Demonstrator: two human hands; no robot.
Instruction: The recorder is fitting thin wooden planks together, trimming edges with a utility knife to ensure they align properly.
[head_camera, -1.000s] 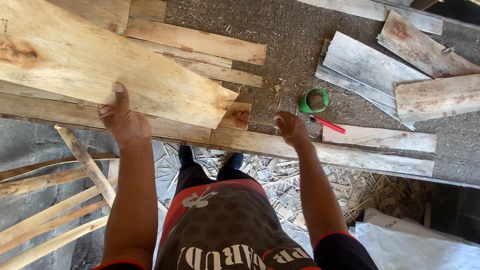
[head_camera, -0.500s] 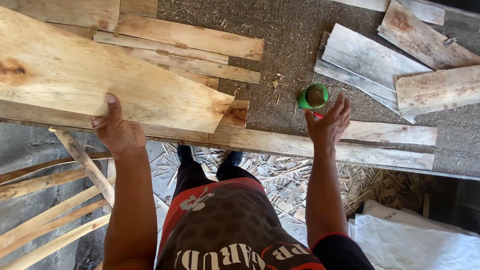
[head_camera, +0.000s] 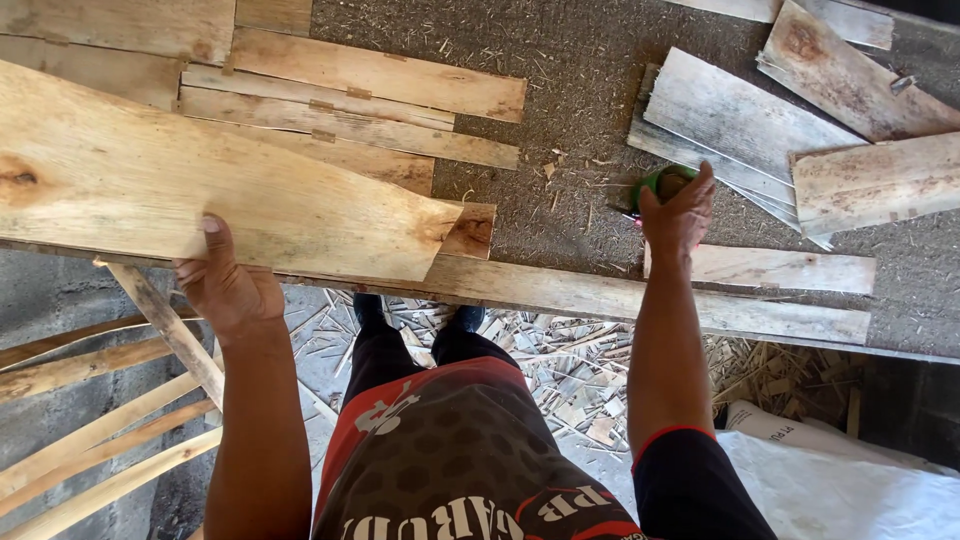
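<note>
Fingers of the right hand (head_camera: 678, 212) curled around a small green container (head_camera: 657, 183), contents hidden; left hand (head_camera: 222, 282) gripped the pale plank (head_camera: 200, 190).

Your pale, knotted wooden board (head_camera: 200, 195) lies flat and slightly angled over the table's near edge at left, while the small green round object (head_camera: 655, 184) sits on the gritty surface at right

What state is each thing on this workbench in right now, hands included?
Left hand: gripping the near edge of the wide plank, which lies flat.
Right hand: fingers closed over the green tape roll.
Grey weathered boards: stacked, overlapping, untouched.
Thin slats: lying flat side by side.
</note>
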